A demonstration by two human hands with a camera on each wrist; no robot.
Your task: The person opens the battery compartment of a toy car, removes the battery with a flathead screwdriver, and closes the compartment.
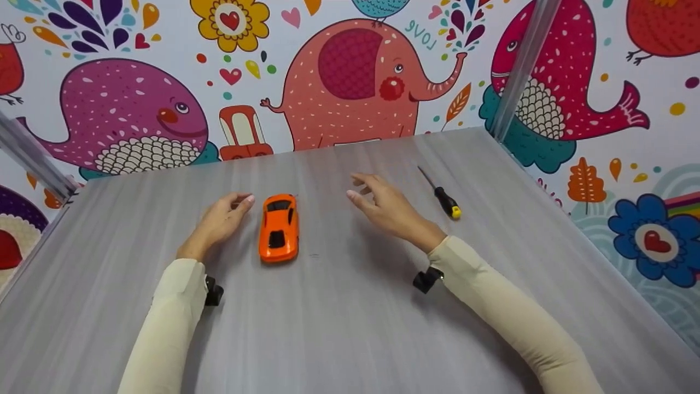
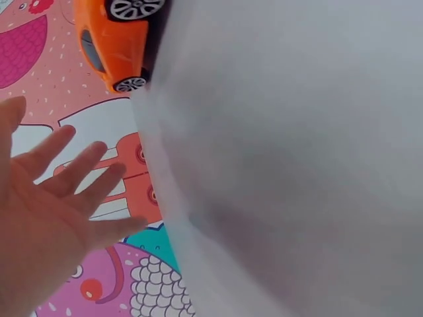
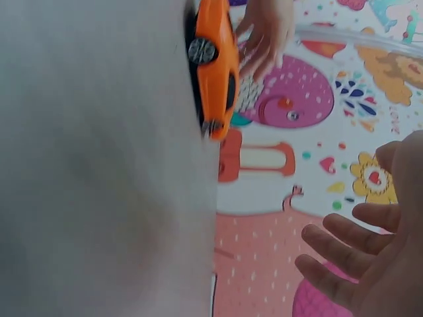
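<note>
An orange toy car [image 1: 279,227] with black windows stands on the grey table between the two hands. My left hand [image 1: 220,221] is just left of the car, apart from it, its fingers relaxed and holding nothing. To the right of the car, with a wider gap, my right hand [image 1: 389,208] hovers with loosely spread fingers and nothing in them. In the left wrist view the car [image 2: 119,43] shows at the top, beyond the left hand [image 2: 59,198]. The right wrist view has the car [image 3: 217,69] in front of the left hand [image 3: 268,33], with the right hand [image 3: 370,251] at lower right.
A screwdriver [image 1: 447,202] with a black and yellow handle lies on the table [image 1: 328,328] right of the right hand. Patterned panels [image 1: 350,82] with cartoon animals stand along the table's back and sides, joined by metal corner posts [image 1: 522,76].
</note>
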